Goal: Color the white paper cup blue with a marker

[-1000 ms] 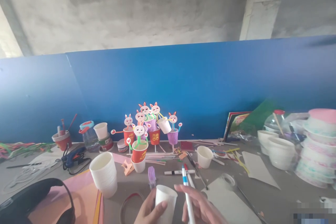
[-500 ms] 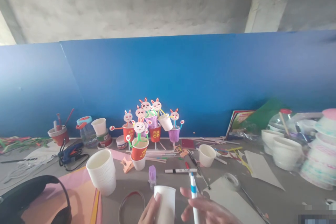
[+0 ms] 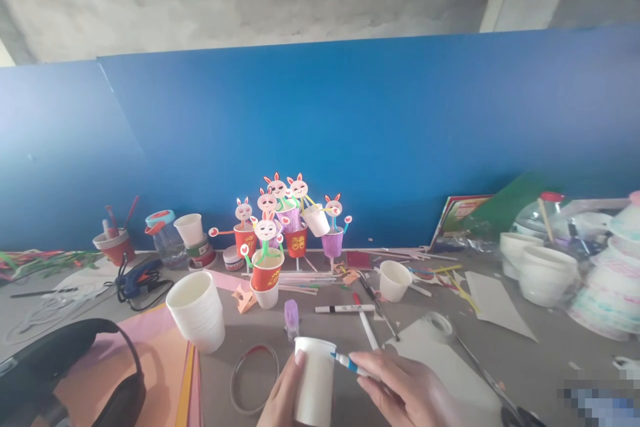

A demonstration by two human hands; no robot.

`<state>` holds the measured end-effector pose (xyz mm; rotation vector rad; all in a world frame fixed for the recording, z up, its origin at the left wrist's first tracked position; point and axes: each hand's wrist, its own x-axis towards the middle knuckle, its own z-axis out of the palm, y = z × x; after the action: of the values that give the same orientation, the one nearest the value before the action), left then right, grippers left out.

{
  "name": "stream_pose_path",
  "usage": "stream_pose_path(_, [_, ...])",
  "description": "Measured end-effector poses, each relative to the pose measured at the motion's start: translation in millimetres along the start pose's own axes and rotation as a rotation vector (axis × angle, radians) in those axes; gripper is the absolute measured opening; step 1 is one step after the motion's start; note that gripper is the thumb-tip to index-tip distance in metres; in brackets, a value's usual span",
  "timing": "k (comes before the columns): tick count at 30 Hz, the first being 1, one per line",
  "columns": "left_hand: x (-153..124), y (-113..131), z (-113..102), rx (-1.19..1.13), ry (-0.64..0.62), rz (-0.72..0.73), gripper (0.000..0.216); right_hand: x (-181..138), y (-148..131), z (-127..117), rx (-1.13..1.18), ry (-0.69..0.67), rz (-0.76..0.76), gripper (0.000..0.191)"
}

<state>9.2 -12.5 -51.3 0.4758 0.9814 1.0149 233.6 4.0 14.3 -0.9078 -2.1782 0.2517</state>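
My left hand (image 3: 284, 395) is closed around the left side of a white paper cup (image 3: 316, 383), thumb near its rim. A blue-banded white marker (image 3: 353, 365) is gripped in my right hand (image 3: 400, 387), its blue tip at the cup's upper right edge; whether it touches cannot be told. Just behind the cup stands a purple-topped small bottle (image 3: 291, 319). Beyond are several rabbit-faced cup figures (image 3: 267, 267) in red and purple cups. A black-and-white marker (image 3: 344, 309) lies past my right hand.
A stack of white paper cups (image 3: 196, 312), a black headset (image 3: 100, 340) and coloured paper (image 3: 160, 373) are on the left. A tape roll (image 3: 440, 328), scissors (image 3: 485, 373) and white paper (image 3: 457, 373) lie right. Behind rises a blue partition (image 3: 320, 113).
My right hand has turned the marker from upright to slanting left and brought its tip to the cup's edge. The left hand still holds the cup.
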Motion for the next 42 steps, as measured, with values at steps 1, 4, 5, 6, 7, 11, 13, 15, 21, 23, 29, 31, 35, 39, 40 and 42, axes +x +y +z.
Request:
stream_pose_path(1, [0.3,0.9,2.4,-0.018,0.001,-0.003,0.067,0.6,0.8,-0.7,-0.011,0.009,-0.023,0.018])
stream_pose_path(4, [0.5,2.2,6.6,-0.057,-0.016,0.008,0.075,0.8,1.4,-1.5,-0.01,0.018,-0.044,0.025])
stream_pose_path(5, [0.4,2.2,7.3,-0.06,-0.024,0.016,0.078,0.8,0.9,-1.7,-0.011,0.021,-0.043,0.027])
stream_pose_path(6, [0.2,2.1,7.8,-0.062,-0.029,0.027,0.08,1.1,0.2,-1.9,-0.013,0.022,-0.042,0.028])
stream_pose_path(7, [-0.1,2.0,8.2,-0.062,-0.028,0.033,0.081,1.6,-0.4,-2.2,-0.014,0.018,-0.038,0.029])
stream_pose_path(11, [-1.5,3.0,9.5,-0.015,-0.022,0.053,0.071,3.4,-1.1,-2.2,0.008,0.003,-0.027,0.031])
stream_pose_path(13, [-2.4,4.2,10.2,0.015,-0.039,0.067,0.066,2.9,-0.1,-1.2,0.01,0.01,-0.031,0.031])
stream_pose_path(15, [-3.3,5.5,10.8,0.032,-0.064,0.077,0.066,1.9,0.7,0.0,0.003,0.017,-0.037,0.031])
stream_pose_path(21, [-5.2,7.1,12.0,0.06,-0.108,0.08,0.064,2.6,-1.1,-0.3,-0.006,0.001,-0.041,0.032])
stream_pose_path(23, [-4.8,6.8,11.9,0.074,-0.12,0.083,0.065,3.1,-1.2,-0.5,0.0,-0.012,-0.036,0.032])
stream_pose_path(29, [-1.8,6.1,11.5,0.062,-0.124,0.116,0.065,0.7,-1.2,1.0,0.006,-0.063,-0.039,0.035])
stream_pose_path(31, [-1.8,6.3,12.0,0.035,-0.119,0.113,0.064,0.2,-3.3,1.6,-0.013,-0.071,-0.054,0.034])
stream_pose_path(35, [-3.8,7.7,13.7,-0.024,-0.084,0.095,0.063,1.5,-9.2,2.1,-0.051,-0.065,-0.105,0.033])
stream_pose_path(39, [-5.1,9.1,13.8,-0.09,-0.068,0.099,0.055,2.3,-13.8,2.6,-0.026,-0.11,-0.126,0.031])
stream_pose_path(40, [-5.1,9.2,13.4,-0.103,-0.066,0.099,0.054,2.0,-14.5,2.9,-0.025,-0.116,-0.133,0.031])
stream_pose_path(42, [-4.7,9.4,12.7,-0.11,-0.077,0.094,0.055,0.7,-15.6,3.6,-0.034,-0.133,-0.151,0.032])
